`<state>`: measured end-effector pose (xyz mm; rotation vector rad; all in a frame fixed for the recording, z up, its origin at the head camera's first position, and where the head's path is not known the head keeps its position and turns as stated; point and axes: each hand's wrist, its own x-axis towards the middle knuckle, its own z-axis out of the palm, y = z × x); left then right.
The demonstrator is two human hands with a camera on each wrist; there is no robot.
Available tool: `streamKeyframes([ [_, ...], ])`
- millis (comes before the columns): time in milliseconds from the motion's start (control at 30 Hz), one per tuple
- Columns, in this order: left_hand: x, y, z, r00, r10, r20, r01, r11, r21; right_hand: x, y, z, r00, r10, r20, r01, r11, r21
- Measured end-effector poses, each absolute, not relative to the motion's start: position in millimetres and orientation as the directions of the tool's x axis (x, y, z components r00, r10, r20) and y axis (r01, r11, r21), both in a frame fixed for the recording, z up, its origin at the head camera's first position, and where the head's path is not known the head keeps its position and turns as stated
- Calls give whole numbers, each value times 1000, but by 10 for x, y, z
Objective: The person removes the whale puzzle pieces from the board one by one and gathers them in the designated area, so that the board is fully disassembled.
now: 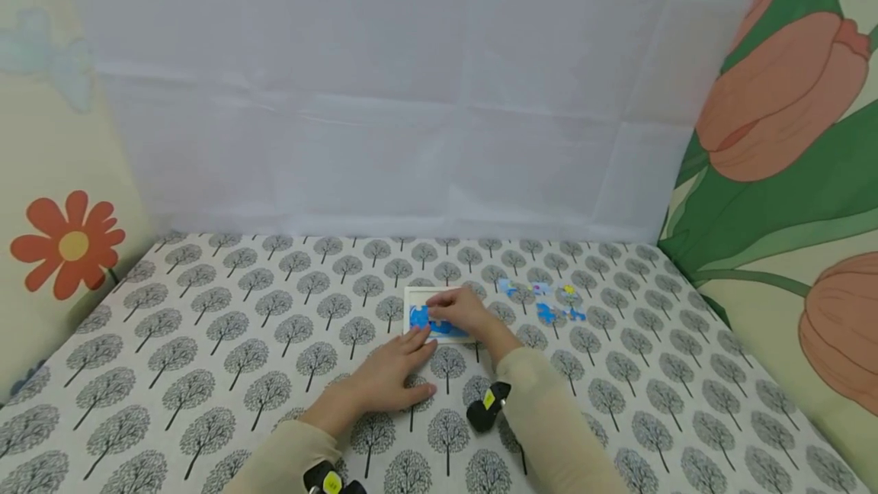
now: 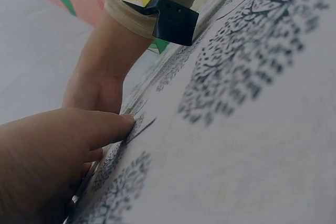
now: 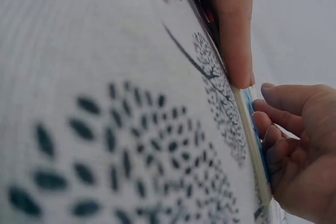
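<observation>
A small jigsaw puzzle board point(image 1: 408, 294) with a pale frame lies on the table, with blue pieces point(image 1: 419, 316) at its left and lower part. My right hand point(image 1: 463, 309) reaches over it from the right, fingers bent and tips low over the blue area. In the right wrist view its thumb point(image 3: 283, 97) and curled fingers are close over the board; whether they pinch a piece I cannot tell. Flat on the cloth, my left hand point(image 1: 387, 376) has its fingers spread, fingertips at the board's near edge. The right hand covers the board's right part.
Several loose puzzle pieces lie right of the board, among them a blue one point(image 1: 546, 312) and a yellow one point(image 1: 569, 290). A tree-print cloth point(image 1: 226, 303) covers the table. Behind it hangs a white sheet point(image 1: 384, 136). Each wrist wears a black camera point(image 1: 485, 412).
</observation>
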<state>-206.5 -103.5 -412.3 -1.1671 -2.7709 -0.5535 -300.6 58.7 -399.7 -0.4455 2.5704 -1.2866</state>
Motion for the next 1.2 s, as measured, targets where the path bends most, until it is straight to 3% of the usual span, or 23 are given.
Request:
streamKeyframes([
  [1200, -2062, -1035, -4098, -725, 666, 174, 682, 661, 312, -2979, 504, -3996, -951, -308, -12, -178, 582, -794],
])
